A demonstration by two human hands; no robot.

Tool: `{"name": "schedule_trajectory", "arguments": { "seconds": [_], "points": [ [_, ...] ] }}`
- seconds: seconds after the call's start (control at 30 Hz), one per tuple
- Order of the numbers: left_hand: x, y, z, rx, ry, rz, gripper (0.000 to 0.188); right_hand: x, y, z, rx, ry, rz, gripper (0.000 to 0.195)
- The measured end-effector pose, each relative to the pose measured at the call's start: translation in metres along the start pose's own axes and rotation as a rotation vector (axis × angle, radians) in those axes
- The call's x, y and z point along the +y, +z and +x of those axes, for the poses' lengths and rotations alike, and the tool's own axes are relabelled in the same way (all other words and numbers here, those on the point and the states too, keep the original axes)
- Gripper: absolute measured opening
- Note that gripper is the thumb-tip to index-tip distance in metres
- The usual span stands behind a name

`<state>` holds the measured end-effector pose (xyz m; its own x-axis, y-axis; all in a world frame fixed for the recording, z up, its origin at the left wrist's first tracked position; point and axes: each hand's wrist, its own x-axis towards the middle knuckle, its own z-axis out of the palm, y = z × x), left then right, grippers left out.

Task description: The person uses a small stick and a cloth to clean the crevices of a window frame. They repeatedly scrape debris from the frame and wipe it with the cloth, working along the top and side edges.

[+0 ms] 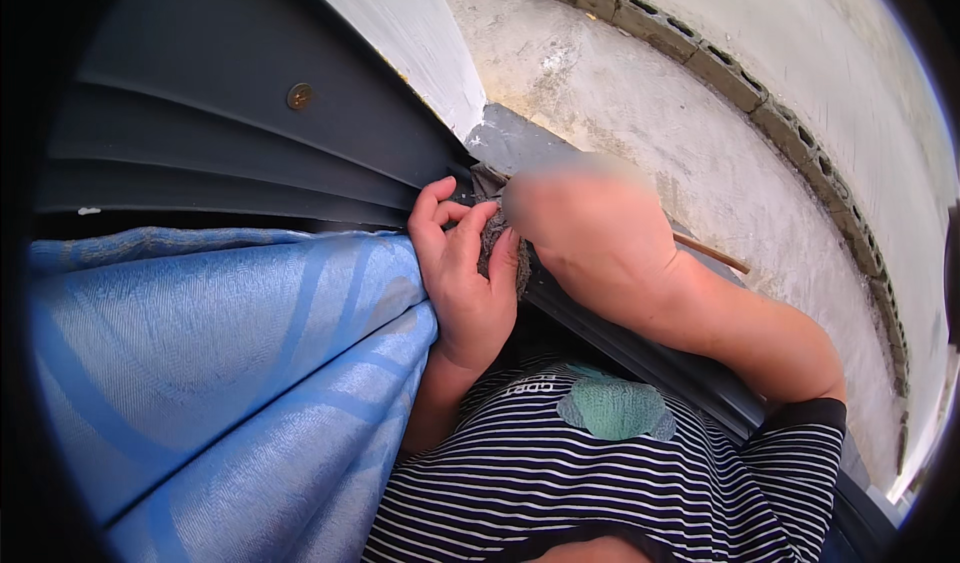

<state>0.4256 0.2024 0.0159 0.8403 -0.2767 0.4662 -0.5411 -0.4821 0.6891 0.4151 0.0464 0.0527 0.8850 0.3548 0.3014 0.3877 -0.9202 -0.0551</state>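
A crumpled grey cloth (523, 272) lies at the corner of a dark metal frame. My left hand (472, 278) has its thumb and index finger on the cloth, with the other fingers bent near the end of the dark panel. Close on its right, my right hand (600, 225) reaches over the cloth and frame, back of the hand up; its fingers are hidden and partly blurred, so what it holds cannot be seen. A thin brown stick (712, 252) shows past my right wrist. Blue patterned fabric (225, 323) hangs beside my left hand.
The dark ridged panel (225, 143) with a round metal fitting (299, 96) is at upper left, next to a white post (420, 45). Beyond the dark ledge (517, 139) lie a concrete surface (555, 75) and a row of hollow blocks (724, 75).
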Motion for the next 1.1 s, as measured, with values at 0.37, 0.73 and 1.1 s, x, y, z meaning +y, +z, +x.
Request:
{"name": "schedule_trajectory", "arguments": {
  "seconds": [0.37, 0.73, 1.1],
  "points": [
    [-0.016, 0.003, 0.003, -0.089, 0.200, 0.200, 0.026, 0.006, -0.039, 0.061, -0.501, -0.138, 0.154, 0.005],
    [-0.014, 0.017, 0.020, -0.163, 0.005, 0.119, 0.013, 0.038, -0.057, 0.050, -0.567, -0.227, 0.068, 0.021],
    [-0.010, 0.011, 0.019, -0.295, 0.034, 0.089, 0.014, 0.043, -0.052, 0.044, -0.511, -0.190, 0.094, 0.020]
  ]
}}
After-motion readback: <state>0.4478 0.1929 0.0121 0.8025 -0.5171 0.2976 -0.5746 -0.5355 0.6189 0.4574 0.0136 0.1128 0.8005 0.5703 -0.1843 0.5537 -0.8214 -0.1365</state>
